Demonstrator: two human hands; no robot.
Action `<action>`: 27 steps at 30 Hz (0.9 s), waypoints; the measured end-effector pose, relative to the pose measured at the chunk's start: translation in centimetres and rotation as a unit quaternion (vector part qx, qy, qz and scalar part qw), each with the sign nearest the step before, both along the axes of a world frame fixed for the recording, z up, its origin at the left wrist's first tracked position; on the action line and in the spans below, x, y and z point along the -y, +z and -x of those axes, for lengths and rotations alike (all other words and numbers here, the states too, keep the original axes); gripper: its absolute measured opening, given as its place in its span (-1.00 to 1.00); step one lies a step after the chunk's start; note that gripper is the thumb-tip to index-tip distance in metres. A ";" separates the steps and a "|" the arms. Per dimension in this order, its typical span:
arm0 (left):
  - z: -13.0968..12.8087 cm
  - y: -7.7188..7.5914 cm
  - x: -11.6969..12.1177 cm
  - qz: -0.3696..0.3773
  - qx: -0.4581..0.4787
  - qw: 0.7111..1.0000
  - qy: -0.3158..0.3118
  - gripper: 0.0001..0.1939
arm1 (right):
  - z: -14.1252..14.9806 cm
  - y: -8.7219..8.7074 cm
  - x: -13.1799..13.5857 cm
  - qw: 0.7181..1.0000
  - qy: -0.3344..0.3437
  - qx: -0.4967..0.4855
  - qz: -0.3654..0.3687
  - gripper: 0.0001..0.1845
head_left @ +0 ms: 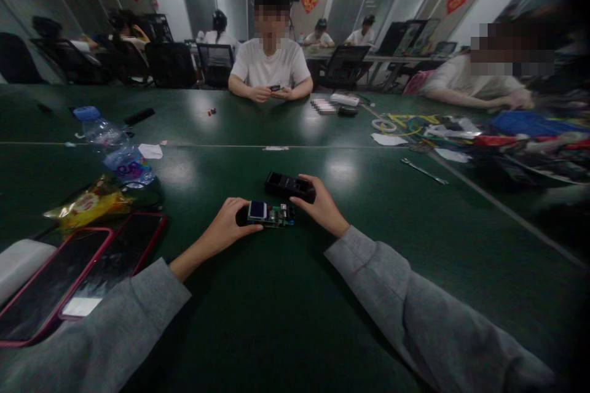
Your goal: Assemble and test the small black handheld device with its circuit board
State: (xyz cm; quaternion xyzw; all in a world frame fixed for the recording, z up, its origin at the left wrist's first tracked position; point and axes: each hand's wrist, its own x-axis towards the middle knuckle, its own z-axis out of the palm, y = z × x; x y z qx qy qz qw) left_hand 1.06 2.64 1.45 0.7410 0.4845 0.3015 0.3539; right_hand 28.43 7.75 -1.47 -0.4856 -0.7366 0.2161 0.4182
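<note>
A small green circuit board (276, 215) with a little square screen lies at the middle of the dark green table. My left hand (229, 221) has its left end between thumb and fingers. Just behind the board is a black plastic casing (286, 185) with a cut-out window. My right hand (322, 204) grips that casing by its right end, the thumb in front and the fingers behind. Board and casing sit close together, and I cannot tell whether they touch.
Left of me are two red-edged phones (113, 258), a yellow snack packet (92, 204) and a plastic bottle (117, 150). A wrench (424, 171) lies to the right, before a heap of cables and tools (502, 135). A person (271, 64) sits opposite, holding a small item.
</note>
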 end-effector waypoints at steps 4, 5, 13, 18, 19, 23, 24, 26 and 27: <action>0.2 0.0 -0.1 -0.012 -0.045 0.999 -0.014 -0.47 | 0.0 0.0 0.0 1.000 0.005 0.012 -0.011 -0.39; 0.2 -0.1 -0.1 -0.011 -0.048 0.999 -0.014 -0.47 | 0.0 -0.1 0.0 1.000 0.006 0.014 -0.011 -0.40; 0.2 -0.4 0.2 -0.002 -0.033 0.999 0.013 -0.40 | 0.3 1.2 0.5 0.998 0.017 -0.054 0.000 -0.46; 0.3 -0.8 0.0 -0.019 -0.015 0.999 0.035 -0.38 | 1.0 4.2 2.0 0.991 0.112 -0.078 0.011 -0.44; 0.3 -0.9 -0.1 -0.022 -0.008 0.999 0.037 -0.38 | 1.1 4.7 2.3 0.989 0.126 -0.071 0.011 -0.45; 0.3 -1.0 -0.2 -0.031 0.012 0.998 0.050 -0.34 | 1.8 5.2 3.1 0.990 0.141 -0.023 -0.010 -0.44; 0.2 -1.0 -0.1 -0.034 0.014 0.998 0.051 -0.33 | 1.8 5.0 3.2 0.990 0.142 -0.014 -0.012 -0.44; 0.2 -0.9 -0.1 -0.037 0.016 0.998 0.051 -0.32 | 1.9 4.5 3.2 0.989 0.146 -0.010 -0.006 -0.44; 0.2 -0.9 -0.1 -0.037 0.015 0.998 0.051 -0.32 | 1.9 4.3 3.2 0.989 0.149 -0.012 0.001 -0.43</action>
